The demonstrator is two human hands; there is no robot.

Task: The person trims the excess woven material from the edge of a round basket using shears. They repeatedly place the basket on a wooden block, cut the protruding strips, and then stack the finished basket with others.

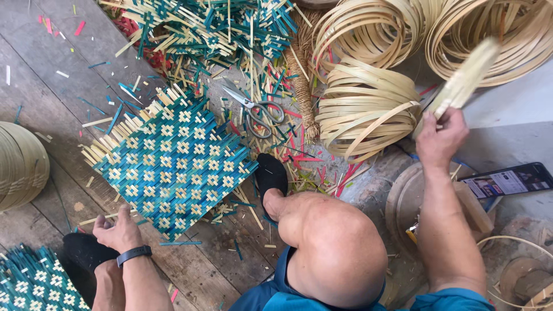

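A square woven mat (173,161) of teal and pale bamboo strips lies on the plank floor between my feet. My left hand (118,231), with a black band on the wrist, rests at the mat's near corner, fingers curled on the floor by a black shoe (83,253). My right hand (440,138) is raised to the right, shut on a flat bundle of pale bamboo strips (465,78) that is blurred and points up and right. My bare knee (334,247) fills the lower middle.
Scissors (256,109) lie beyond the mat among scattered cut strips. Coils of pale bamboo hoops (366,109) stack at the top right. A phone (507,181) lies at the right. Another woven mat (34,282) sits at the bottom left, and a round basket (20,164) at the left edge.
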